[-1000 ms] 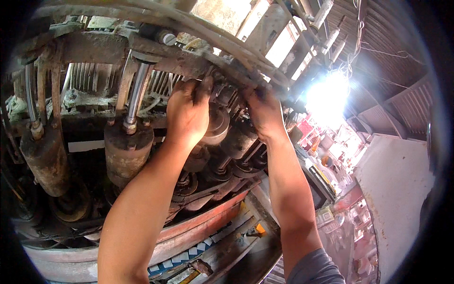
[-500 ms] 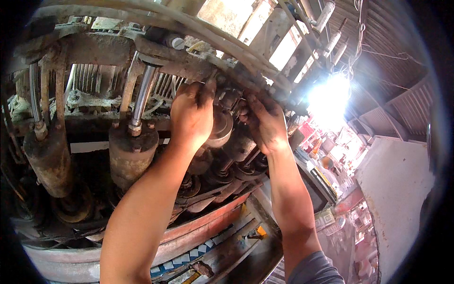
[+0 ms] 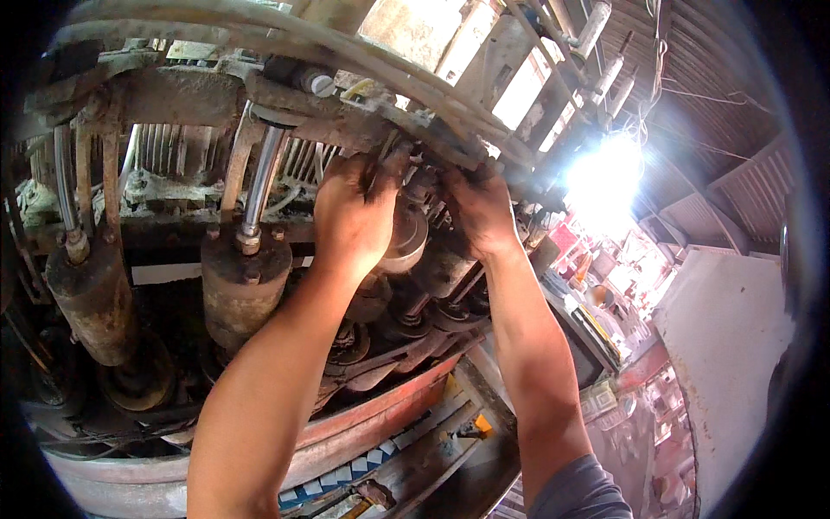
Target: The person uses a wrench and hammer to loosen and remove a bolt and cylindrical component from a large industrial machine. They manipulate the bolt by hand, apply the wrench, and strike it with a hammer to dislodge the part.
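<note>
Both arms reach up to a greasy machine. My left hand (image 3: pixel 356 212) is closed, its blackened fingertips pressed together at a dark metal fitting (image 3: pixel 421 186) under a crossbar. On the other side of that fitting is my right hand (image 3: pixel 482 208), fingers bent in and closed; whatever the fingers of either hand hold is hidden. Just below them sits a round metal cylinder top (image 3: pixel 406 242). Farther left stands a grimy cylinder (image 3: pixel 246 290) with a shiny piston rod (image 3: pixel 262 186) rising from it.
Another cylinder (image 3: pixel 93 298) stands at far left. Hoses (image 3: pixel 346 48) cross above the hands. A reddish curved rim (image 3: pixel 372 415) runs below the machine. A bright lamp (image 3: pixel 605 173) glares at right, near a pale panel (image 3: pixel 726 346) and a cluttered area.
My right hand has moved slightly up, and its fingers have turned further in under the crossbar. My left hand has shifted a little, staying at the fitting.
</note>
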{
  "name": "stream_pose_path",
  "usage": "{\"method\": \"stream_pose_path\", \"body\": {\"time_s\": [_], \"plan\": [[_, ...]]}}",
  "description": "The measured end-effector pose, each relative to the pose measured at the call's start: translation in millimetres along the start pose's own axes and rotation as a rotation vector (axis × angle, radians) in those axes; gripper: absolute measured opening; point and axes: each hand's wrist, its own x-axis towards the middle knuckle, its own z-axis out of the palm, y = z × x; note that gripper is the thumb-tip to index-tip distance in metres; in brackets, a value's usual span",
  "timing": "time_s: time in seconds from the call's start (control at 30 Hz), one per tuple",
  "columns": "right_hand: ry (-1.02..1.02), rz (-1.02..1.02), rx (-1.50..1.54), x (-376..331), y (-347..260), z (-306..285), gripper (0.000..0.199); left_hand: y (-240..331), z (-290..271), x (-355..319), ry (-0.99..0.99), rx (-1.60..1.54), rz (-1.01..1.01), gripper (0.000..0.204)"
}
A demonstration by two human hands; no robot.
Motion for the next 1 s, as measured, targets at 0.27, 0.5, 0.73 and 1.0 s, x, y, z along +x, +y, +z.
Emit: {"method": "stream_pose_path", "body": {"time_s": [0.27, 0.5, 0.73, 1.0], "plan": [[-0.034, 0.063, -0.063, -8, 10, 1, 0.037, -14, -1, -1, -0.040, 0.031, -0.005, 0.035], [-0.059, -0.061, -0.583, -7, 18, -22, 0.031, -14, 3, -4, -0.033, -0.160, -0.118, 0.036], [-0.039, -0.058, -0.352, -3, -1, -3, 0.032, -14, 1, -4, -0.034, -0.088, -0.131, 0.036], [-0.001, -0.020, -0.458, 2, -34, 13, 0.038, -20, 0, -3, -0.050, 0.105, 0.011, 0.038]]}}
